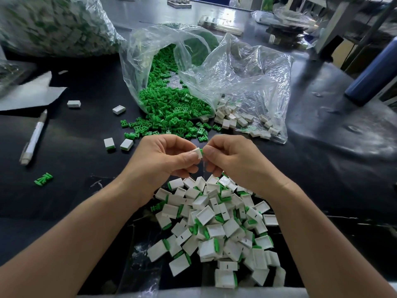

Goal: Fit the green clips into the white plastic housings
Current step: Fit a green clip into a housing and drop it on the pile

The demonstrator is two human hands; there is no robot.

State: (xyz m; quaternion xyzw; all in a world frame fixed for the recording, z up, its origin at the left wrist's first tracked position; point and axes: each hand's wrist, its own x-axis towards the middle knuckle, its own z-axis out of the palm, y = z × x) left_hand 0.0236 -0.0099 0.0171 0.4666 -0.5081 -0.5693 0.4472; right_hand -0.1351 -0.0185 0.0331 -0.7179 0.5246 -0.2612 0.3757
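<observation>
Fingers and thumb of the left hand [165, 155] are curled and pinched on a white housing [198, 153], held above the black desk [75, 160] toward its near edge. The right hand [234, 157] meets it from the other side, thumb and forefinger pinched together on a green clip [201, 149] whose small visible end touches the housing's open side; how far in it sits cannot be told. Directly below the hands, at the near edge, lies a heap of fitted housings [214, 224], white blocks with a green strip at one end, tumbled at all angles. Beyond the hands, toward the middle of the desk, a clear plastic bag [148, 48] lies on its side with its mouth toward the near edge, and loose green clips [171, 104] spill from it onto the dark surface. Just beside it on the right, a second clear bag [253, 82] holds a scatter of empty housings [234, 118]. Two fitted pieces [126, 144] rest near the left hand, and two stray white housings [118, 109] lie farther back. Toward the left edge are a white pen [35, 136], a sheet of white paper [28, 93] and a lone clip [43, 179]. A large bag [53, 24] of blurred green and white parts fills the far left corner, and a dark blue bottle [373, 69] stands at the right edge.
</observation>
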